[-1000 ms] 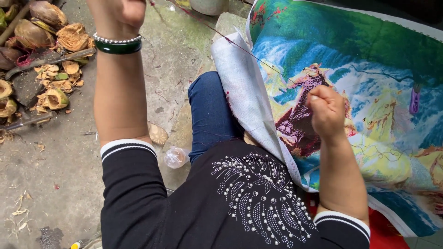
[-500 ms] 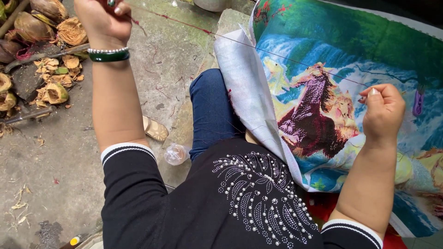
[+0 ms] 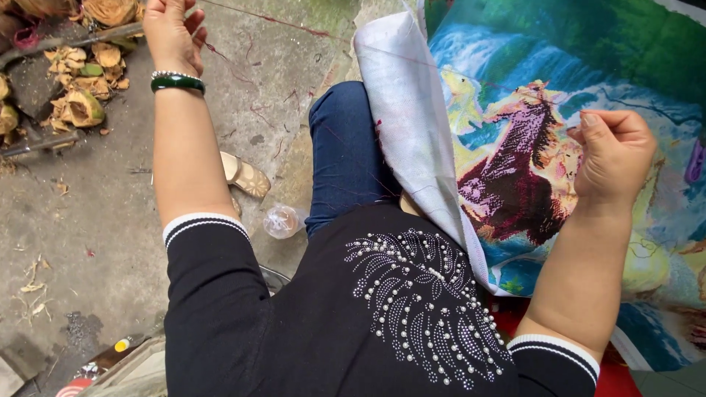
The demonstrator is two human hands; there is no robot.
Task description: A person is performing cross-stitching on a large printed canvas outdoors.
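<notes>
Pinching a thin dark red thread, our left hand is raised out over the ground, fingers drawn together at the top edge of view; the exact grip is partly cut off. On that wrist we list a smooth dark green bangle and a string of small pale beads just above it. Our right hand hovers close over the embroidery cloth, fingers curled in and thumb pressed to forefinger, pinching something too small to tell. The thread runs taut from the left hand across to the cloth.

The cloth lies over our right knee and spreads to the right: woven fabric, densely stitched in bright colour, showing a dark maroon horse on blue, green and yellow ground. Its near edge is folded back, showing a plain white underside.

Clothing: black knit top with a fan of small pearly studs, black-and-white ribbed cuffs, dark blue jeans.

Ground: rough grey concrete, stained and cracked. On it we note a tan sandal beside the left forearm, a crumpled clear plastic bottle just by the knee, and a heap of dry, fibrous brown husks at upper left. A small yellow-capped bottle lies at lower left.
</notes>
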